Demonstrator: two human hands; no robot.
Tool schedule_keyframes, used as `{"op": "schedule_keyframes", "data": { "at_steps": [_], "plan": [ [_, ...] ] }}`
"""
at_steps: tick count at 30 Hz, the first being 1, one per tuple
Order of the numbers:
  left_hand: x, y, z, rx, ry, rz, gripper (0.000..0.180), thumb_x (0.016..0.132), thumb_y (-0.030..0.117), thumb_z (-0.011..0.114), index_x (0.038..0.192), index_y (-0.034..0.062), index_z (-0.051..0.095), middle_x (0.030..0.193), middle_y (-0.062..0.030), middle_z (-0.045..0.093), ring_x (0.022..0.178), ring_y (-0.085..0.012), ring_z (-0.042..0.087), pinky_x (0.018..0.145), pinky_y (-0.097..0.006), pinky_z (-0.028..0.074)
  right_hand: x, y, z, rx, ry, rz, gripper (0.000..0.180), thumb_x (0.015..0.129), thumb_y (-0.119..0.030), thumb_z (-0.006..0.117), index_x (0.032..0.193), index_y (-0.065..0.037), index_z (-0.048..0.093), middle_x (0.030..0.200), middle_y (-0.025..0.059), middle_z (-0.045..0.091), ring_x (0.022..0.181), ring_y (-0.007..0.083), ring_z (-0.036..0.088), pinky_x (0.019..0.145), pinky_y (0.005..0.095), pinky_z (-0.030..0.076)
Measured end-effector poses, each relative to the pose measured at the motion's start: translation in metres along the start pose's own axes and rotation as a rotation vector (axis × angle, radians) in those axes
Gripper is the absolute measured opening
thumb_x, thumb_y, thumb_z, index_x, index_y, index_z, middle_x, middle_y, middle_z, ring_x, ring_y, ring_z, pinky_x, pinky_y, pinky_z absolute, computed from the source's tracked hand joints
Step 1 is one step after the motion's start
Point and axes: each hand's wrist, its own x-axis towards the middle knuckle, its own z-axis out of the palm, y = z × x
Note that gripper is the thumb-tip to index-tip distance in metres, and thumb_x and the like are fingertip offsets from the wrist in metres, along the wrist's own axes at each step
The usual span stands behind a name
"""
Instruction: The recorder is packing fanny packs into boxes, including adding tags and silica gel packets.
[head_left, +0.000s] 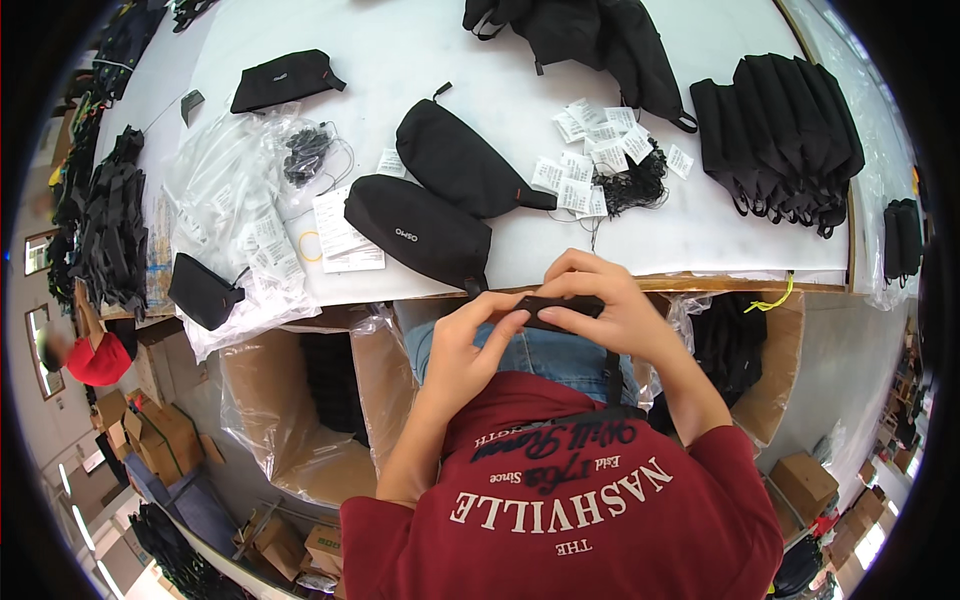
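Grip of left hand (468, 350) and right hand (615, 300) pinched a black fabric piece (575, 302) near the six-o'clock edge of the tabletop (690, 235); from it, a black pouch (420, 228) lay at ten o'clock, white tags (608, 157) at twelve.

- a person in red (98, 360), far left;
- a brown cardboard box (168, 440), lower left;
- a plastic-lined carton (252, 390) beneath the white table (400, 60);
- a yellow cord (774, 303) at the table's front edge;
- a smaller box (806, 482), lower right.
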Motion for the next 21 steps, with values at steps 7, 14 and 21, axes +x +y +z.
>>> {"op": "schedule_keyframes", "data": {
  "at_steps": [7, 14, 21],
  "plan": [
    [-0.009, -0.018, 0.005, -0.069, 0.343, 0.092, 0.013, 0.085, 0.001, 0.065, 0.097, -0.0026, 0.063, 0.079, -0.0068, 0.065, 0.066, -0.0109, 0.06, 0.063, -0.023, 0.047, -0.007, 0.028, 0.042, 0.907, -0.077, 0.382, 0.042, 0.1, -0.043, 0.036, 0.111, -0.005, 0.049, 0.088, 0.0065, 0.06, 0.081, 0.0134, 0.058, 0.083, 0.0293, 0.044],
    [-0.003, -0.015, 0.009, -0.338, 0.418, 0.056, 0.008, 0.089, 0.005, 0.062, 0.092, -0.0011, 0.058, 0.084, -0.0068, 0.063, 0.067, -0.0107, 0.059, 0.063, -0.021, 0.047, -0.007, 0.054, 0.047, 1.468, -0.136, 0.48, 0.063, 0.099, -0.054, 0.02, 0.116, -0.002, 0.05, 0.081, 0.0069, 0.058, 0.072, 0.0162, 0.053, 0.083, 0.035, 0.045],
    [-0.003, -0.015, 0.008, -0.524, 0.394, 0.052, 0.01, 0.089, 0.005, 0.063, 0.096, -0.0015, 0.06, 0.092, -0.0071, 0.063, 0.07, -0.0102, 0.059, 0.066, -0.022, 0.05, -0.002, 0.043, 0.053, 1.288, -0.125, 0.537, 0.063, 0.1, -0.051, 0.022, 0.121, 0.0, 0.051, 0.08, 0.0039, 0.054, 0.071, 0.0145, 0.051, 0.075, 0.0308, 0.043]
  ]
}}
